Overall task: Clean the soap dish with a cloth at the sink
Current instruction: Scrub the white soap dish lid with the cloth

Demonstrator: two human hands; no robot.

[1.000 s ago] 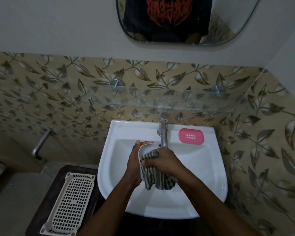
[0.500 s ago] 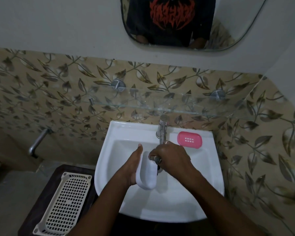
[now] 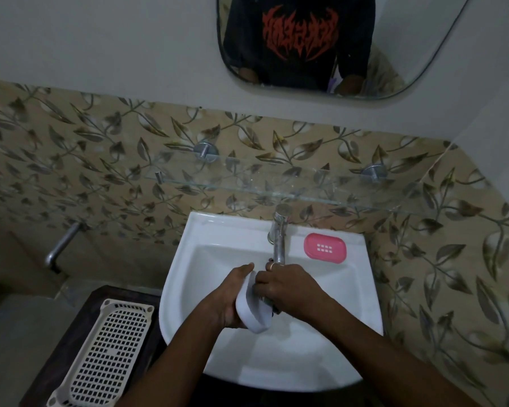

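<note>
Over the white sink (image 3: 350, 324) my left hand (image 3: 228, 301) holds a white oval soap dish (image 3: 252, 311) on its edge, its underside facing the camera. My right hand (image 3: 288, 289) is closed on a striped cloth (image 3: 269, 304) and presses it into the dish's inner side. Only a sliver of the cloth shows between the hand and the dish. A pink perforated soap-dish insert (image 3: 325, 248) lies flat on the sink's back right ledge.
The chrome tap (image 3: 279, 236) stands at the sink's back, its spout just above my right hand. A glass shelf (image 3: 276, 189) spans the tiled wall above it. A beige perforated basket (image 3: 106, 356) rests on a dark stand to the sink's left. A mirror (image 3: 335, 45) hangs above.
The dish has turned so its white underside faces up, and the cloth, hanging loose a second ago, is now bunched out of sight under my right hand. The camera has tilted down slightly.
</note>
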